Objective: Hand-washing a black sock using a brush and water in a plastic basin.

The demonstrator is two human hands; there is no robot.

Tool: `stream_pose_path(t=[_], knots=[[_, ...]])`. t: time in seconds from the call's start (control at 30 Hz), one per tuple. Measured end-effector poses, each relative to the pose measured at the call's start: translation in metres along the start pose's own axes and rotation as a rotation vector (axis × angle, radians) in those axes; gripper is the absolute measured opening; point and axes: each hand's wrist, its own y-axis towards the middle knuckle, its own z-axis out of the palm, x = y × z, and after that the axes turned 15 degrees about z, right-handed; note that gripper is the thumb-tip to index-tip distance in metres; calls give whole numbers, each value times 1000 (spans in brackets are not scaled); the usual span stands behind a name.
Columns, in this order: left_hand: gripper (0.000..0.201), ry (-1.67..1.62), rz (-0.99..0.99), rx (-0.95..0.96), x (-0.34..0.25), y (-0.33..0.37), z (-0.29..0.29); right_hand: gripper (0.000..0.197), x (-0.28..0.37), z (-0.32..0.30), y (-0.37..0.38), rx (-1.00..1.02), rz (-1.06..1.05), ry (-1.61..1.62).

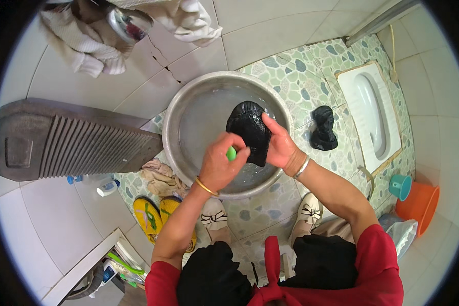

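My right hand [280, 143] grips a wet black cloth shoe [250, 130] by its right side, thumb on top, over a wide metal basin [170, 137] of cloudy water. Closed in a fist, my left hand [221, 160] is at the lower left of that shoe. A green handle [231, 153] pokes out of this fist; whatever is at its other end is hidden by the fingers. A second black shoe [324, 128] lies on the patterned floor right of the basin.
Left of the basin leans a dark ridged washboard [81, 140]. A crumpled cloth [163, 177] and yellow slippers [149, 217] lie below it. A squat toilet [370, 115], a teal cup [400, 187] and an orange bucket [418, 206] are at the right. Towels [94, 46] hang above.
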Motion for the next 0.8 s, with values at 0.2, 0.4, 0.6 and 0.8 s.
stream_pose_path(t=[0.2,0.4,0.6,0.8], knots=[[20,772,629,-130,5,39,26,42,-21,10,8,26,-103,26],[21,410,-114,24,57,59,-2,42,-29,12,-1,-46,102,4],[13,418,180,-120,19,55,17,32,-27,19,-10,-397,8,-610],[13,32,-47,-333,51,48,-23,36,-25,32,-17,-427,-145,-1017]])
